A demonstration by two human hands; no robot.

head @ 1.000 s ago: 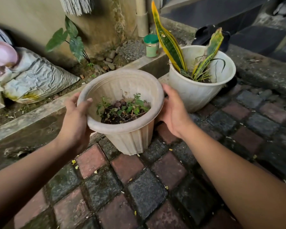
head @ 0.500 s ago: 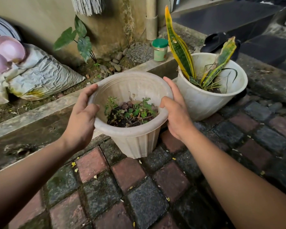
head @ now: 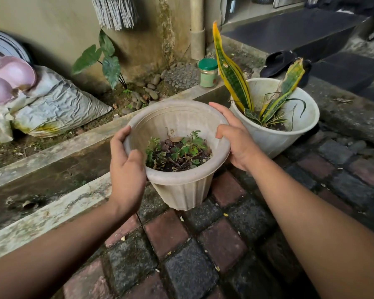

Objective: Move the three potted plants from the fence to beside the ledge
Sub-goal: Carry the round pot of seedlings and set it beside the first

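Observation:
A beige ribbed pot (head: 183, 190) with small green seedlings and dark soil is upright over the brick paving, close to the concrete ledge (head: 52, 214). My left hand (head: 125, 169) grips its left rim, thumb inside. My right hand (head: 235, 137) grips the right rim. I cannot tell whether its base touches the bricks. Just behind it to the right stands a white pot (head: 276, 141) with a tall yellow-edged snake plant, beside the ledge. No third pot is in view.
A drain channel (head: 41, 182) runs along the ledge on the left. A green-lidded jar (head: 207, 73) stands on the far curb. A crumpled sack (head: 58, 111), pebbles, a leafy plant (head: 104, 59) and black sandals (head: 281, 61) lie beyond. Brick paving (head: 203, 244) spreads in front.
Both hands shifted from the sides of the beige pot onto its rim, the left thumb now inside. The pot sits a little nearer the white pot in view.

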